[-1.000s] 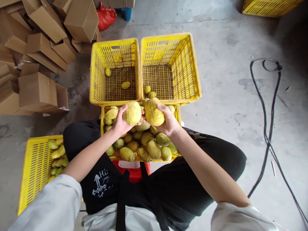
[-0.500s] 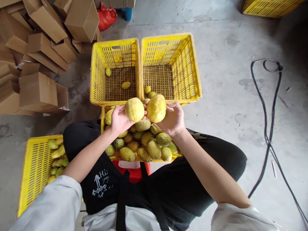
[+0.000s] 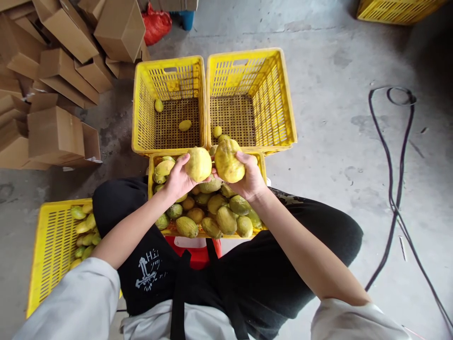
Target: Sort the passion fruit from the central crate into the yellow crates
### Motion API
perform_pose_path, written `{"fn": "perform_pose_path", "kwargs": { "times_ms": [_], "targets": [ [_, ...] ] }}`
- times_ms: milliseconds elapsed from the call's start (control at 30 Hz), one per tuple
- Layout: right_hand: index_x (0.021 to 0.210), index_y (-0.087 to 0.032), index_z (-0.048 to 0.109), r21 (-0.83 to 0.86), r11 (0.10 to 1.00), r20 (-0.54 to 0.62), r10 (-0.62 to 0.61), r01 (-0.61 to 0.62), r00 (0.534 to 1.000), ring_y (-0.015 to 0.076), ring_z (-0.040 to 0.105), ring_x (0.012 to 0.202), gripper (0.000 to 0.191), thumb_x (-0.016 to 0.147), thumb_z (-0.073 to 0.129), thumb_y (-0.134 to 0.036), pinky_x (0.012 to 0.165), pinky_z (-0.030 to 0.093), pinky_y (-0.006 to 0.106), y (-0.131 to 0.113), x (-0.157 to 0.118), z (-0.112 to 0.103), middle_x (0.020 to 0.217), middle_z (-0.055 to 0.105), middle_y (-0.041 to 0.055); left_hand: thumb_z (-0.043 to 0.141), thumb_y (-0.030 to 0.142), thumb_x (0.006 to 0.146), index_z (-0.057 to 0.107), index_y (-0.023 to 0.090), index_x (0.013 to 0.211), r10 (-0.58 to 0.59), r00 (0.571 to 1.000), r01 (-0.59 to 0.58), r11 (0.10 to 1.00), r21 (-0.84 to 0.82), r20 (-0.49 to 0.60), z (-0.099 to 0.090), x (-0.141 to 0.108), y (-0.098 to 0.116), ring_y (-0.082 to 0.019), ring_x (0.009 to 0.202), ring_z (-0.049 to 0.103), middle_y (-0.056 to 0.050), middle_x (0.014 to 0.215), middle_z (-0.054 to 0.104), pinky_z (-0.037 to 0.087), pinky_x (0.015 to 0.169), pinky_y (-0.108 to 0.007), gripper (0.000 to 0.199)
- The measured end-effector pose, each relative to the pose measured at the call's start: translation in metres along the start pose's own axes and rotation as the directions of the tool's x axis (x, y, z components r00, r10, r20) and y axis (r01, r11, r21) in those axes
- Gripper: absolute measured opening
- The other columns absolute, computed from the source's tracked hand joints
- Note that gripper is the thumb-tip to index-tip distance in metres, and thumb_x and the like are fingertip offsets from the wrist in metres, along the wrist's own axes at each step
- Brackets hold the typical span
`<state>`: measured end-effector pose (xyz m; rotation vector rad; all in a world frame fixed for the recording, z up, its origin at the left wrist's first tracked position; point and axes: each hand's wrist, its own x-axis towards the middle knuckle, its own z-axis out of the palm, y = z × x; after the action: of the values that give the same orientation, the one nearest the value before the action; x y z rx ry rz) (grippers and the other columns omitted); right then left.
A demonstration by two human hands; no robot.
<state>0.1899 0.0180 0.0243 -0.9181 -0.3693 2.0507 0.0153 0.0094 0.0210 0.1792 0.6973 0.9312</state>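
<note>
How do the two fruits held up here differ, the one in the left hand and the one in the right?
The left fruit looks rounder and smoother, while the right fruit is lumpier. The left fruit also appears a little smaller than the right fruit. The left hand has its thumb near the left fruit's edge; the right hand laps its thumb onto the right fruit. Both are yellow.

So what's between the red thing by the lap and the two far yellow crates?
In the head view, a yellow crate piled with yellow-green fruit lies between them.
</note>
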Motion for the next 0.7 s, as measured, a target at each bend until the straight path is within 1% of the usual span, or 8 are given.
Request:
{"fn": "perform_pose_path", "kwargs": {
  "times_ms": [67,200,300,367,467,567,633,700],
  "targets": [
    [0.092,-0.025,0.061,-0.004,1.0,0.007,-0.013,0.013,1.0,0.024,0.068,0.089,0.028,0.071,0.06,-0.043,0.074,0.06,0.036,0.001,0.0,-0.001,0.082,0.07,0.0028,0.049,0.041,0.084,0.059,0.012,0.112,-0.009,1.0,0.009,1.0,0.01,0.0,0.0,0.001,0.0,-0.024,0.086,0.068,-0.012,0.097,0.069,0.055,0.061,-0.03,0.041],
    [0.09,-0.023,0.062,0.021,1.0,0.029,-0.002,0.001,1.0,0.0233,0.067,0.089,0.027,0.073,0.06,-0.043,0.074,0.059,0.035,0.002,0.001,-0.001,0.081,0.07,0.0039,0.051,0.044,0.083,0.059,0.013,0.112,-0.016,0.999,0.017,1.0,0.02,-0.047,-0.003,0.002,-0.001,-0.024,0.088,0.067,-0.012,0.097,0.068,0.055,0.06,-0.028,0.044],
    [0.089,-0.022,0.062,0.021,1.0,0.024,0.012,-0.012,1.0,0.023,0.068,0.088,0.03,0.075,0.059,-0.049,0.074,0.059,0.034,0.004,0.002,0.001,0.08,0.07,0.004,0.057,0.046,0.079,0.061,0.014,0.109,-0.005,1.0,0.007,0.997,0.077,-0.024,-0.008,0.003,-0.003,-0.024,0.089,0.067,-0.011,0.098,0.068,0.053,0.058,-0.027,0.044],
    [0.089,-0.023,0.062,0.029,0.999,0.023,0.021,-0.022,1.0,0.0236,0.067,0.089,0.035,0.077,0.055,-0.055,0.076,0.058,0.036,0.005,0.002,0.002,0.08,0.07,0.0036,0.059,0.047,0.076,0.062,0.014,0.107,0.002,1.0,-0.001,0.993,0.122,-0.01,-0.01,0.004,-0.005,-0.024,0.09,0.066,-0.011,0.099,0.068,0.053,0.056,-0.027,0.045],
    [0.091,-0.022,0.062,0.064,0.997,0.018,0.048,-0.049,0.999,0.0264,0.067,0.092,0.042,0.077,0.05,-0.061,0.08,0.057,0.042,0.003,0.003,0.001,0.081,0.07,0.0047,0.057,0.045,0.078,0.063,0.016,0.103,0.027,0.999,-0.024,0.99,0.142,-0.018,-0.01,0.005,-0.005,-0.023,0.086,0.066,-0.009,0.097,0.068,0.052,0.055,-0.027,0.038],
    [0.093,-0.021,0.061,0.093,0.994,0.04,0.049,-0.052,0.998,0.0293,0.066,0.096,0.039,0.073,0.052,-0.053,0.084,0.056,0.046,-0.002,0.002,-0.001,0.083,0.071,0.0061,0.05,0.047,0.081,0.064,0.017,0.099,0.042,0.999,-0.038,0.993,0.113,-0.033,-0.005,0.005,-0.001,-0.022,0.081,0.066,-0.009,0.094,0.068,0.052,0.056,-0.029,0.038],
    [0.094,-0.022,0.061,0.087,0.995,0.076,0.036,-0.042,0.996,0.0301,0.065,0.098,0.034,0.07,0.054,-0.045,0.086,0.055,0.048,-0.006,0.001,-0.002,0.085,0.071,0.0058,0.044,0.048,0.082,0.064,0.015,0.1,0.034,0.998,-0.03,0.996,0.082,-0.044,-0.002,0.004,0.003,-0.025,0.085,0.066,-0.01,0.095,0.068,0.053,0.06,-0.032,0.042],
    [0.093,-0.022,0.06,0.075,0.997,0.099,0.015,-0.022,0.995,0.0304,0.065,0.098,0.03,0.069,0.054,-0.04,0.086,0.054,0.048,-0.008,0.0,-0.001,0.086,0.072,0.0055,0.04,0.046,0.083,0.063,0.014,0.102,0.029,0.998,-0.026,0.998,0.057,-0.056,0.0,0.003,0.006,-0.027,0.091,0.066,-0.012,0.099,0.068,0.054,0.064,-0.034,0.043]
  ]
}}
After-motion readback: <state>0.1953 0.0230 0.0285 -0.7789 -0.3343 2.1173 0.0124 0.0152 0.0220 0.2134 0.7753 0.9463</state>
